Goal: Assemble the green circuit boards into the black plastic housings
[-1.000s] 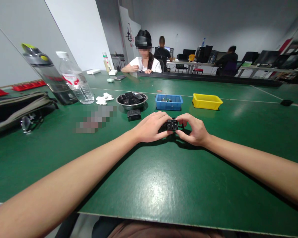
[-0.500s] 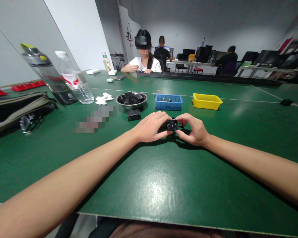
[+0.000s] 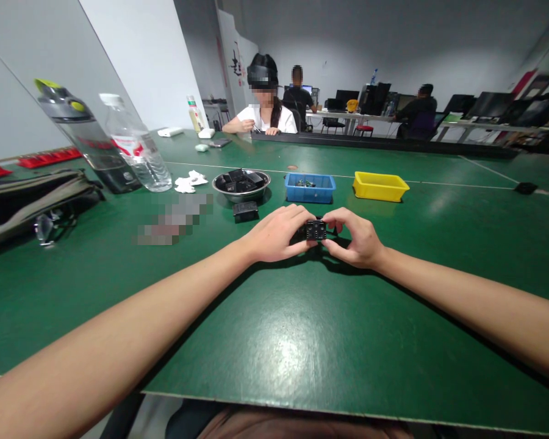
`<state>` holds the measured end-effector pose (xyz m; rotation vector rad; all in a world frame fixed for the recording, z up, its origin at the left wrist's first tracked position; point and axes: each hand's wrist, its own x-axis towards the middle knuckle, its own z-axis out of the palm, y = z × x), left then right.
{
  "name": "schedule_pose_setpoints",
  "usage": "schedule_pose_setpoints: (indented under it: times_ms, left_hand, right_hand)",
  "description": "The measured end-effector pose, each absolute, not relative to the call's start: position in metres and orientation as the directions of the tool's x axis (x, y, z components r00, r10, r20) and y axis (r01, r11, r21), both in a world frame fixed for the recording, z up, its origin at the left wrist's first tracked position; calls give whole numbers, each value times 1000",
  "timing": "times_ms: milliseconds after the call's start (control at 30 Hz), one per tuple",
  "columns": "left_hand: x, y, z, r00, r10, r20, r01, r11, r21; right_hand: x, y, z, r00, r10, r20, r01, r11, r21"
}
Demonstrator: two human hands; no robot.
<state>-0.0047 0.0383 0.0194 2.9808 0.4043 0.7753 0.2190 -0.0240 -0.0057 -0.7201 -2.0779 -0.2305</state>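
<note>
Between my two hands is a small black block-shaped part [image 3: 316, 230], its face marked with several small round and square details. My left hand [image 3: 281, 233] grips its left side, thumb below and fingers above. On the other side, my right hand [image 3: 354, 238] pinches it with thumb and curled fingers. Another black block-shaped part [image 3: 246, 211] lies on the table just beyond my left hand. Behind that stands a metal bowl [image 3: 242, 196] heaped with black parts. A blue bin [image 3: 310, 194] holding small pieces sits past my hands, with a yellow bin [image 3: 379, 188] to its right.
On the left of the green table [image 3: 274, 341] stand a clear water bottle [image 3: 139, 152] and a grey tumbler [image 3: 86, 137]. A dark pouch [image 3: 36, 198], glasses [image 3: 50, 227] and crumpled tissue [image 3: 191, 182] lie near them. Across the table sits a person [image 3: 265, 113] wearing a headset.
</note>
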Motion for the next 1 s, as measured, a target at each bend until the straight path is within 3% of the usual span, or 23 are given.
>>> schedule_pose_setpoints:
  times_ms: [1000]
  left_hand:
    - [-5, 39, 19, 843, 247, 478, 234, -968, 88]
  right_hand:
    - [219, -24, -6, -434, 402, 806, 573, 814, -97]
